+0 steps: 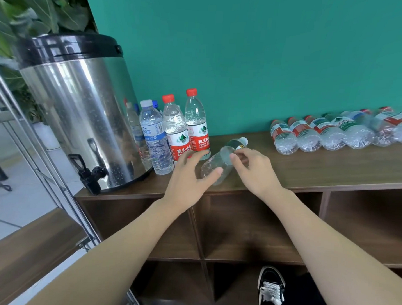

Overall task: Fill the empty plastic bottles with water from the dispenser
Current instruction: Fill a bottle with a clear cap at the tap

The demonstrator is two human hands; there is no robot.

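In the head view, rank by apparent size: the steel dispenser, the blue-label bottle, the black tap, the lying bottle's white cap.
1. steel dispenser
2. blue-label bottle
3. black tap, though it sits nearer the camera
4. white cap

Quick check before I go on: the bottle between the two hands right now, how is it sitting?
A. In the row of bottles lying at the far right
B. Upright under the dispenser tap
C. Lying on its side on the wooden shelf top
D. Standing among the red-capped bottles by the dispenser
C. The clear bottle lies tilted on its side on the wooden shelf top, between the left hand and right hand, away from the dispenser tap.
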